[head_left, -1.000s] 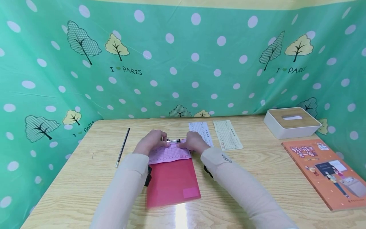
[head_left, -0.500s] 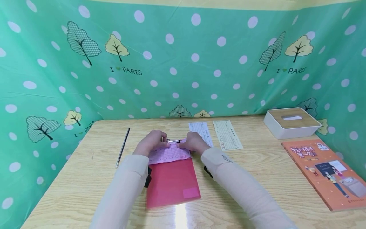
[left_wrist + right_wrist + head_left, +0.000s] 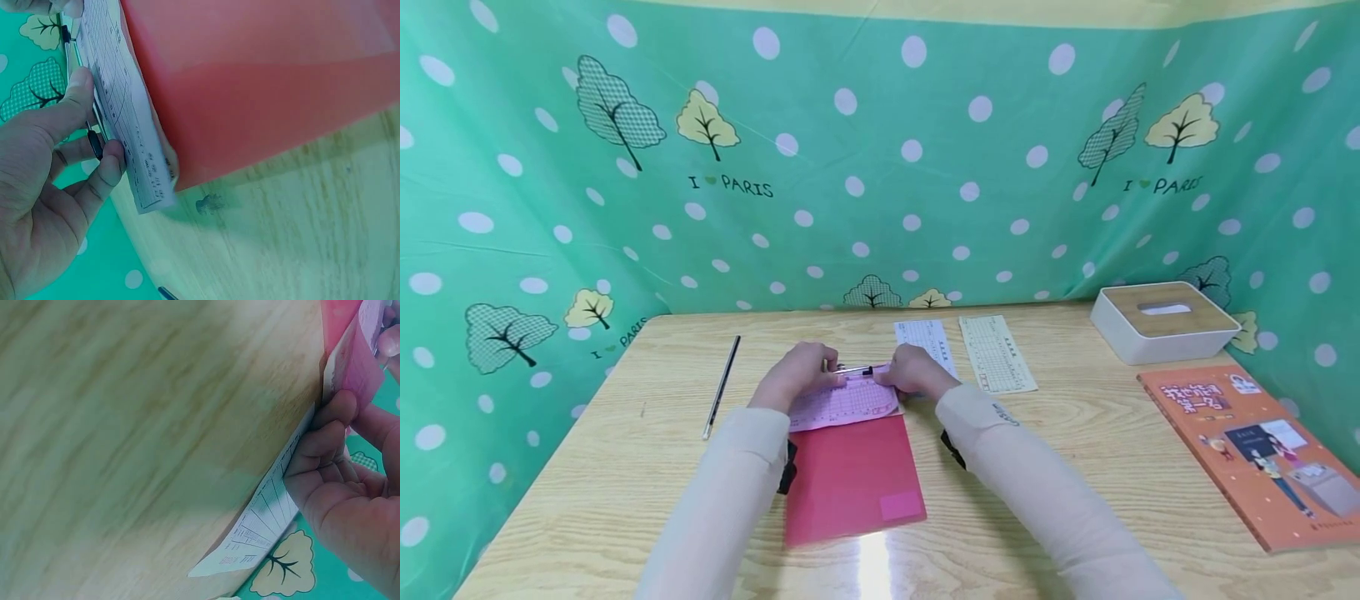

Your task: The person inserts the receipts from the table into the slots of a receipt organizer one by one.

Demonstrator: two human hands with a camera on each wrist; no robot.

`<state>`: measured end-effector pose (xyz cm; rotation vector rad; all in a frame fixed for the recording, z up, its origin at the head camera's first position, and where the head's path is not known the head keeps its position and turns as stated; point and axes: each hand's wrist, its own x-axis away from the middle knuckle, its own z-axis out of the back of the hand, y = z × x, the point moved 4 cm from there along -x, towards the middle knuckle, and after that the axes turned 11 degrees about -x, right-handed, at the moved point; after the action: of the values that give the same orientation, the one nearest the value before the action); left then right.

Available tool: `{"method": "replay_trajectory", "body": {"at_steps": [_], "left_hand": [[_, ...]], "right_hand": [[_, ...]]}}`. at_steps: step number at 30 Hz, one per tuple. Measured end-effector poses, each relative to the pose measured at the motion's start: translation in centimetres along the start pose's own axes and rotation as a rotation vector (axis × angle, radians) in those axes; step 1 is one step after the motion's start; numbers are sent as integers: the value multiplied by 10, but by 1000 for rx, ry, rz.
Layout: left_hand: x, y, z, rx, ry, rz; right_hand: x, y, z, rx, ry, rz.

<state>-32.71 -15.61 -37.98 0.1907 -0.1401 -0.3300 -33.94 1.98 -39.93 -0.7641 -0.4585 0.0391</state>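
Along the slim silver-and-black metal clip (image 3: 854, 371), the left hand (image 3: 795, 375) pinches the bar; the right hand (image 3: 916, 372) has slid slightly rightward, thumb and finger pinching the pink printed paper slip (image 3: 842, 406). That slip lies across the red plastic folder's (image 3: 853, 479) far end; so small a shift suggests adjustment. Beyond, a bluish-white printed slip (image 3: 928, 336) lies on the wood-grain desk (image 3: 1037, 492).

The folder (image 3: 850, 475) is red, the gridded slip (image 3: 844, 405) pink.
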Motion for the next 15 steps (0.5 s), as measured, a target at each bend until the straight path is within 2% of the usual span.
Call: {"method": "replay_trajectory", "body": {"at_steps": [5, 10, 15], "left_hand": [[0, -1, 1, 1, -12, 11], [-1, -1, 0, 24, -18, 11], [-1, -1, -1, 4, -16, 4]], "right_hand": [[-3, 2, -1, 36, -4, 25], [-2, 3, 0, 25, -3, 36], [1, 3, 2, 7, -3, 50]]}}
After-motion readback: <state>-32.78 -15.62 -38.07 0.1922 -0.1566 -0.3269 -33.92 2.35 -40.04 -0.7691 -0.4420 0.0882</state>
